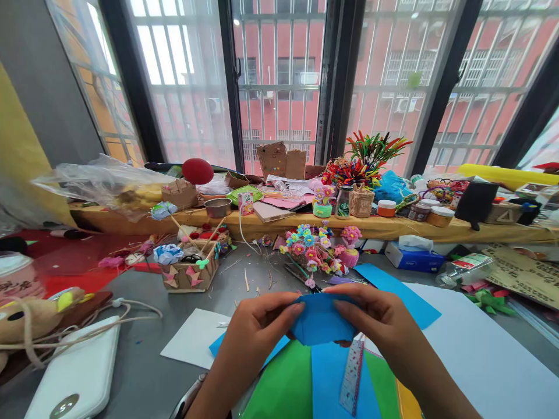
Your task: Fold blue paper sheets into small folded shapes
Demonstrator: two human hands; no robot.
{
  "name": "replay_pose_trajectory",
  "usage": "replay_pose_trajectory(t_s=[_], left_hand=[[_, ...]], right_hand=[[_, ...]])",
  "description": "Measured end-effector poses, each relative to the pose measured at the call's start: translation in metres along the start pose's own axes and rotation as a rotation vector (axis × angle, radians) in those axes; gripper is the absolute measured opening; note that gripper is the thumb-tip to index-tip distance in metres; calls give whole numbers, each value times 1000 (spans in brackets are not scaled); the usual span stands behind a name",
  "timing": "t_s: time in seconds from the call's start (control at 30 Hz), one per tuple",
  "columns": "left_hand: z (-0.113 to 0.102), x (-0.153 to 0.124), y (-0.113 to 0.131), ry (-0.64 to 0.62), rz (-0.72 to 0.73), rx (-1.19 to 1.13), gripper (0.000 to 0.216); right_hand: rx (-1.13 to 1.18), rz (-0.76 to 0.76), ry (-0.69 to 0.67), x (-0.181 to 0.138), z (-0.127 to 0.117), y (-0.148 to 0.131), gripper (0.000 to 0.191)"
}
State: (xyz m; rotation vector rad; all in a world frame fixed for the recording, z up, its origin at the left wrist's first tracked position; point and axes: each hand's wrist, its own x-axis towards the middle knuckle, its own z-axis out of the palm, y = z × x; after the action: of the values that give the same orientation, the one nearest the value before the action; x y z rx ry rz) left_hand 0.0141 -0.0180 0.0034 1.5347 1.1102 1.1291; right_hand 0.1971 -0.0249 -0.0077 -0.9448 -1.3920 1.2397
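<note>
A folded piece of blue paper is held up over the table between both my hands. My left hand pinches its left edge with fingers closed. My right hand grips its right side, fingers curled over the top. Below them lie sheets of coloured paper, green, blue and yellow, with a patterned ruler lying on them.
A large white sheet covers the table at right, with another blue sheet. A small cardboard box, paper flowers, a tissue pack and a white case sit around. The window sill is crowded with craft items.
</note>
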Motion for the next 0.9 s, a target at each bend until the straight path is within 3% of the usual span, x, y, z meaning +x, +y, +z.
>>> replay_pose_trajectory(t_s=[0.2, 0.53, 0.77, 0.9], left_hand=[[3, -1, 0, -40, 29, 2, 27], [10, -3, -2, 2, -20, -72, 27], [0, 2, -5, -124, -61, -158, 28], [-7, 2, -6, -120, -5, -116, 22]], right_hand=[[-54, -73, 26, 1, 0, 0, 13], [-123, -118, 7, 1, -1, 3, 15], [-117, -111, 38, 2, -1, 4, 15], [-93, -91, 78, 2, -2, 5, 14]])
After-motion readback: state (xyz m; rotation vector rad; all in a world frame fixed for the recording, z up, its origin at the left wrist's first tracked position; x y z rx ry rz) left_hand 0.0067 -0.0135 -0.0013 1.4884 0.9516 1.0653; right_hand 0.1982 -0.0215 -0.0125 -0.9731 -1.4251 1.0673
